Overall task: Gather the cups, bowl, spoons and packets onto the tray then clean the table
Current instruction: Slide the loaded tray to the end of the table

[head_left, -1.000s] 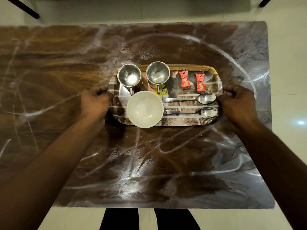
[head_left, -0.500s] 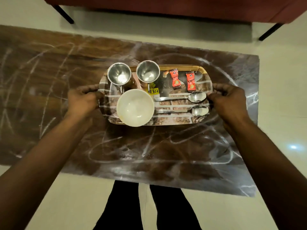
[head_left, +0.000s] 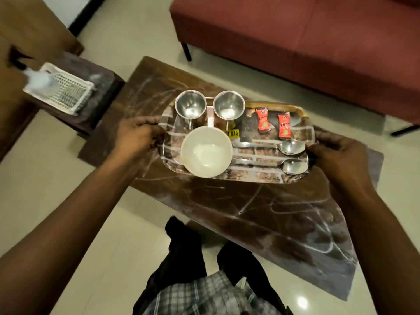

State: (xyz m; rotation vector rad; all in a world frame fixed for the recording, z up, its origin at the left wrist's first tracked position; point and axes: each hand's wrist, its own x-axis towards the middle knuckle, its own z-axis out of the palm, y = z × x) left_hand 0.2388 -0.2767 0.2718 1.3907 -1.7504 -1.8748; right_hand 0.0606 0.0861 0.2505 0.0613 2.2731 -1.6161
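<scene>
I hold the patterned tray (head_left: 254, 177) in the air above the dark table (head_left: 261, 212). My left hand (head_left: 134, 137) grips its left edge and my right hand (head_left: 338, 155) grips its right edge. On the tray stand two steel cups (head_left: 190, 106) (head_left: 229, 105) at the back left, a white bowl (head_left: 206, 152) in front of them, two red packets (head_left: 262, 120) (head_left: 284, 125) at the back right, and two steel spoons (head_left: 292, 147) (head_left: 293, 166) at the front right.
A red sofa (head_left: 306, 42) stands behind the table. At the left, a small dark side table (head_left: 91, 105) bears a white mesh basket (head_left: 63, 92) with a blurred white object. Pale floor tiles surround the table; my legs are below.
The tray has risen off the table in both hands. My view has pulled back and swung left, bringing the sofa, side table and basket into sight.
</scene>
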